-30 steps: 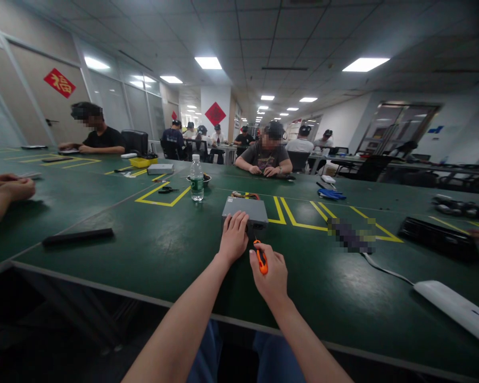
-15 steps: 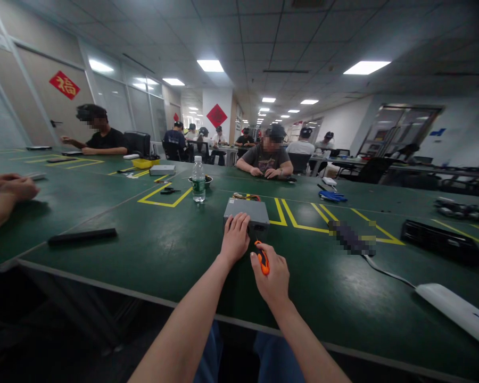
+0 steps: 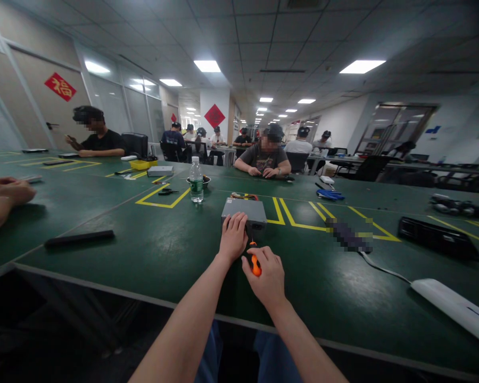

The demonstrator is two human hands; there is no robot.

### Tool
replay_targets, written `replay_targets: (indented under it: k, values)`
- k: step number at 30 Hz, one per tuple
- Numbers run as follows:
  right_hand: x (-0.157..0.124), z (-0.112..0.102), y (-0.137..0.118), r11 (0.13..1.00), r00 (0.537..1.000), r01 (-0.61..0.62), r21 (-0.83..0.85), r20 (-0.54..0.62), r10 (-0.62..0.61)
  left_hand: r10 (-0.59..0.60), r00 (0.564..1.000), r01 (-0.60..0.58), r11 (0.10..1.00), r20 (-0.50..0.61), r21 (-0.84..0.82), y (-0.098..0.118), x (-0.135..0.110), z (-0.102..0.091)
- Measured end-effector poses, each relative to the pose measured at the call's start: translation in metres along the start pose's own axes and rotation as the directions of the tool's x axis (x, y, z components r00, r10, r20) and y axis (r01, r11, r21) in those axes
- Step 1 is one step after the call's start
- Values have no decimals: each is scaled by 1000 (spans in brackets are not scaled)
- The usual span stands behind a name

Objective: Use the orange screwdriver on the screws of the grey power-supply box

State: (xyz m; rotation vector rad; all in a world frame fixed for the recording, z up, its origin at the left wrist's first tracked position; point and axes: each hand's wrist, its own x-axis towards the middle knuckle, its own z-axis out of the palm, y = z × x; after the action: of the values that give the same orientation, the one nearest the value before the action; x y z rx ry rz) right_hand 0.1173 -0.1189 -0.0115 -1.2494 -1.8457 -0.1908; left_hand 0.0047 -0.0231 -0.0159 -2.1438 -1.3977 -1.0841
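A grey metal computer power supply [image 3: 244, 209] lies on the green table in front of me, with coloured cables at its far side and a power socket on the side facing me. My left hand [image 3: 233, 235] is closed over its near left corner, fingers across the top. In my right hand [image 3: 266, 274] is an orange and black screwdriver [image 3: 256, 265], gripped by the handle between thumb and fingers. Its thin shaft points at the near face of the power supply; whether the tip touches a screw is too small to tell.
A water bottle [image 3: 197, 180] stands beyond the power supply to the left, before a bowl [image 3: 205, 182]. A black bar [image 3: 80, 239] lies left; a white power strip [image 3: 455, 308] and black casing [image 3: 439, 238] lie right. Another person's hands [image 3: 11, 191] rest at far left.
The screwdriver handle has turned more upright in my right hand, and its shaft shows more clearly. My right hand has shifted slightly left. My left hand stays on the power supply.
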Motion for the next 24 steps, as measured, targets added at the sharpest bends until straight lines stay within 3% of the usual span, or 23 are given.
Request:
replay_targets:
  k: [6, 12, 18, 24]
  values:
    - [-1, 2, 3, 990, 990, -124, 69, -55, 128, -4, 1000, 4, 1000, 2, 7, 0, 0, 0]
    - [-4, 5, 5, 999, 999, -35, -7, -28, 34, -5, 1000, 5, 1000, 10, -2, -1, 0, -1]
    - [-1, 2, 3, 999, 1000, -27, -35, 4, 27, -47, 999, 47, 999, -25, -15, 1, 3, 4]
    - [-1, 2, 3, 985, 982, -171, 37, -70, 174, -118, 991, 118, 993, -67, -16, 5, 7, 7]
